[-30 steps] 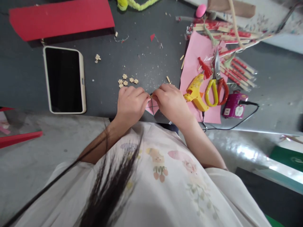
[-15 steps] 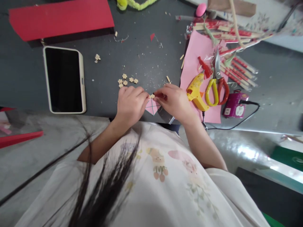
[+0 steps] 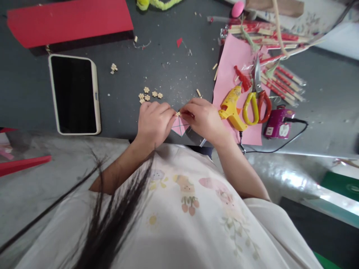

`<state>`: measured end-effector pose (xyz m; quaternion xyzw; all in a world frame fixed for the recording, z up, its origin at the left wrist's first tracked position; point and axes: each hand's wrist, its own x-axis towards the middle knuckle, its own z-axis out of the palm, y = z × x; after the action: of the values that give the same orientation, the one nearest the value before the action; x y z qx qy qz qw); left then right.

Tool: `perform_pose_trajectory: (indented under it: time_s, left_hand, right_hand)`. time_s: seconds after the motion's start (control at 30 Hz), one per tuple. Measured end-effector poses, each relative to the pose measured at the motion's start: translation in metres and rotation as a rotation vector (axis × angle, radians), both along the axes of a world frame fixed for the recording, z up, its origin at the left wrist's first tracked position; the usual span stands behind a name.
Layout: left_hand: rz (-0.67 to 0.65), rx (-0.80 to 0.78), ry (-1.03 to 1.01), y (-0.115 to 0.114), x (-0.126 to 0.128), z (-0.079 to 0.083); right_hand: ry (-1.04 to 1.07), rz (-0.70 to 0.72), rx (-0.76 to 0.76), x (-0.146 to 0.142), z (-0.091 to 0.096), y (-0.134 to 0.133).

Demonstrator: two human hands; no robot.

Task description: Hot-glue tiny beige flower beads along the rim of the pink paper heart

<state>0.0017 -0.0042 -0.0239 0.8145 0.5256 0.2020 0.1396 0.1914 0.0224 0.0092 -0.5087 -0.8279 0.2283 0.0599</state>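
Observation:
Close to the table's front edge, a small pink paper piece (image 3: 180,129) with dark crossing lines sits between my two hands. A tiny cream flower-shaped piece (image 3: 178,113) is at its upper end, partly covered by fingertips. My left hand (image 3: 155,121) is closed, thumb and forefinger pinching at the paper's left side. From the other side my right hand (image 3: 204,120) pinches at the flower-shaped piece, fingers bent together. Beyond my left hand lie several loose cream flower pieces (image 3: 147,97). The exact fingertip contacts are hidden.
A phone (image 3: 74,95) lies left, below a red folded card (image 3: 70,24). To the right, a yellow glue gun (image 3: 233,108) and scissors (image 3: 256,101) rest on pink paper (image 3: 224,74), beside a purple box (image 3: 279,123) with a cable. Wrapped sticks (image 3: 283,84) lie beyond.
My right fingers have moved slightly left, closer to my left fingertips, and now cover more of the flower-shaped piece. The view has shifted a little.

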Motion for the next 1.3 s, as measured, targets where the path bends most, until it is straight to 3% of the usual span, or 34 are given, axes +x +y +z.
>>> perform_pose_trajectory:
  time_s: [0.3, 0.63, 1.3]
  left_hand:
    - [0.013, -0.003, 0.002, -0.001, 0.001, 0.002]
    - [0.005, 0.094, 0.01, -0.003, 0.001, -0.003]
    - [0.005, 0.007, -0.012, 0.003, -0.001, -0.001]
  right_hand:
    - [0.049, -0.044, 0.008, 0.003, -0.002, 0.0]
    - [0.125, -0.081, 0.068, 0.009, -0.002, -0.003]
    - [0.177, -0.05, -0.006, 0.0, -0.007, 0.001]
